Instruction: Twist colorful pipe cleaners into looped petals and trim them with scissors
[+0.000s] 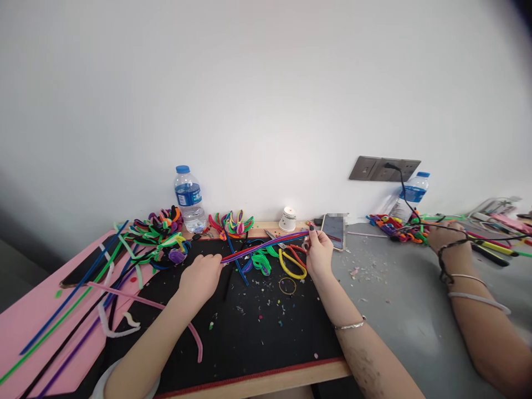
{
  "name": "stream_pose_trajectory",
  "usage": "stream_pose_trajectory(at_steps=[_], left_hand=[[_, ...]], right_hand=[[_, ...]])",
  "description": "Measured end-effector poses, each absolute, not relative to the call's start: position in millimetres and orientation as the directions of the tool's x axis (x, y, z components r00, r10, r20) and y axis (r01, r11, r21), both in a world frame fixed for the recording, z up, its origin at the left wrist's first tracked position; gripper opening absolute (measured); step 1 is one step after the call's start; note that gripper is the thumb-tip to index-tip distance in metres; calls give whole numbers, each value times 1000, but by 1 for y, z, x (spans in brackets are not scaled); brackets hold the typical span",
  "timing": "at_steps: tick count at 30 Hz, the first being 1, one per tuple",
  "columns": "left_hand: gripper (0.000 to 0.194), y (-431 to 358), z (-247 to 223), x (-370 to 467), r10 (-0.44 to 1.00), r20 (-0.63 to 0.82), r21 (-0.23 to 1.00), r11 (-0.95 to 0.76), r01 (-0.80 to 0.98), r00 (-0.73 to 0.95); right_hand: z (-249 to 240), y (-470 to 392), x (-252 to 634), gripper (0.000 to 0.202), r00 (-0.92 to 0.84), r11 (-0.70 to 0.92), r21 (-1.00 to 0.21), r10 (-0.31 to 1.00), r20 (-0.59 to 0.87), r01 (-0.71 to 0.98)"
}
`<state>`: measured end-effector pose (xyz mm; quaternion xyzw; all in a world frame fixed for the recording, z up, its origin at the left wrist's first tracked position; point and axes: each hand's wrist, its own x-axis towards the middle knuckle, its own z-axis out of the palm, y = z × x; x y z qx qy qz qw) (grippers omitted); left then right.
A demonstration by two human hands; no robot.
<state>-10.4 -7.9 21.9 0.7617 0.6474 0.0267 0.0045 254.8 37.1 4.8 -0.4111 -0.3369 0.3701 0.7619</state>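
A bundle of thin pipe cleaners [266, 246], purple, red and blue, stretches between my two hands above the black mat. My left hand [202, 275] is closed around its left end. At the other end, my right hand [319, 252] pinches the bundle between thumb and fingers. Below the bundle lie a green curled pipe cleaner piece [261, 261] and scissors with yellow and red handles [293, 265]. A dark blue pipe cleaner [238, 260] slants down across the mat [249, 338] behind the bundle.
Colourful pipe cleaner bunches, a water bottle [189, 199], a paper cup [287, 219] and a phone [334, 230] stand or lie along the wall. Loose pipe cleaners cover pink sheets [25, 327] at left. Another person's hand [451, 239] is at right, near a second bottle [411, 197].
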Motion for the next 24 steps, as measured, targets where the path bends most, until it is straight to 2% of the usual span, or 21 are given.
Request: stream_pose_trajectory(at_steps=[4,8,10,13,16,18,20,24], left_hand=[[27,-11,27,-4,969,143,14,-203,979,199],[29,-14,34,4,938,166,98,-322,942,304],[29,-16,37,5,915,154,217,-400,890,374],[34,-18,40,5,880,83,508,-442,740,468],[35,-19,41,4,845,-22,779,-320,539,534],[32,-20,42,4,781,-126,902,-166,398,612],[29,-22,43,3,645,-233,956,15,293,728],[24,-28,42,6,358,-333,931,271,245,872]], right_hand=[[12,33,251,30,377,339,-833,910,173,-436],[15,30,248,28,246,270,-804,956,159,-530],[16,30,247,27,193,243,-786,968,160,-568],[16,31,248,26,136,203,-758,979,151,-621],[15,31,249,26,96,171,-733,985,144,-658],[15,31,250,27,81,160,-721,986,143,-674],[15,31,250,27,65,147,-721,988,141,-677],[16,29,247,29,16,103,-788,993,117,-607]])
